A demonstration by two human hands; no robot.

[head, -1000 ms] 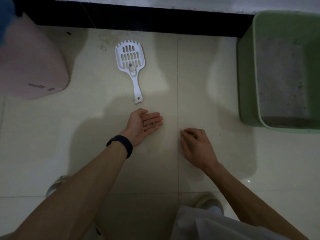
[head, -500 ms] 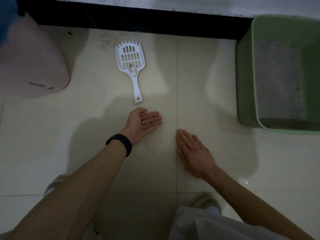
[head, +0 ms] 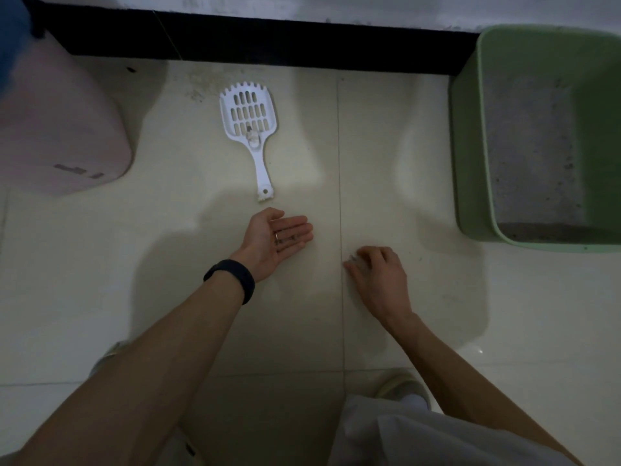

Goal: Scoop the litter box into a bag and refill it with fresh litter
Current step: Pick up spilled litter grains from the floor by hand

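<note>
At the bottom edge, a pale grey trouser leg (head: 420,438) covered the person's knee, with a light shoe (head: 401,386) just beyond it on the glossy cream tiled floor (head: 168,264). The right hand (head: 379,280) was low against a tile joint with its fingers curled. Its tips were blurred, so I cannot tell whether they pinched anything. The left hand (head: 277,237), with a black wristband (head: 232,279), lay palm up and flat-fingered, and a few dark litter grains (head: 289,238) rested on the palm. Just past it lay the white slotted plastic litter scoop (head: 252,129), handle end nearest that hand. To the right stood the green plastic litter box (head: 470,146), holding grey litter (head: 527,156). A rounded pink plastic container (head: 60,136) sat to the left, and a black skirting board (head: 268,38) ran behind.
</note>
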